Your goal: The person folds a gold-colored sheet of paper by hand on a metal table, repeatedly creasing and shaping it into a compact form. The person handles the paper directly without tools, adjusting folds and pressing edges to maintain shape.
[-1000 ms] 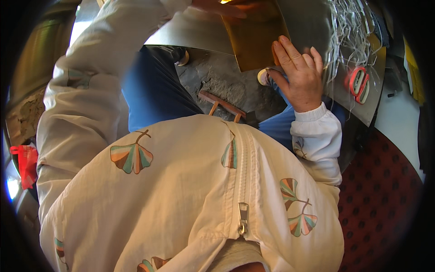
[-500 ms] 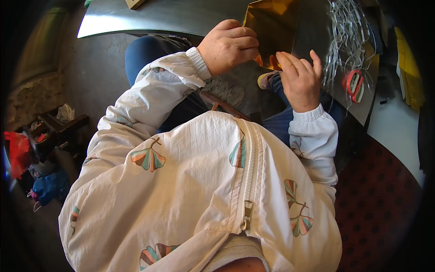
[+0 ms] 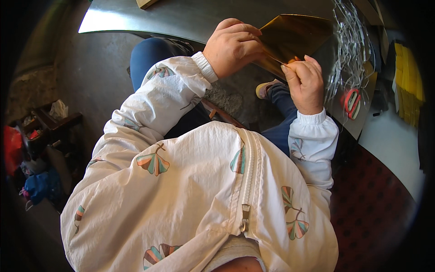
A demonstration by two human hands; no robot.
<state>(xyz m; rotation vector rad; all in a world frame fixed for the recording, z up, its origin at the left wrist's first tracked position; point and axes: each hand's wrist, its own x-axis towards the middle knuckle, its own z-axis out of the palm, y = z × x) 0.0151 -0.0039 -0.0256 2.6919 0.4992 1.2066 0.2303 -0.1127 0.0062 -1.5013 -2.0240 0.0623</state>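
A shiny gold foil sheet (image 3: 297, 34) is held between my two hands over the near edge of the dark table. My left hand (image 3: 233, 47) pinches its left side, thumb hidden beneath the fingers. With thumb and fingertips closed together, my right hand (image 3: 306, 84) grips the near edge of the foil. A narrow strip along that near edge looks folded over or bent down between the hands. Red-handled scissors (image 3: 350, 104) lie to the right of my right hand, beside a bundle of silvery tinsel strands (image 3: 349, 54).
The grey metal table (image 3: 176, 18) curves across the far side, with a wooden piece (image 3: 146, 3) at its far edge. Yellow folded material (image 3: 408, 84) lies at the far right. A cluttered dark rack (image 3: 45, 127) stands at the left.
The foil has turned from hanging upright to slanting right, its far corner now in view. My right hand has closed its fingers on the near edge, where they were more spread.
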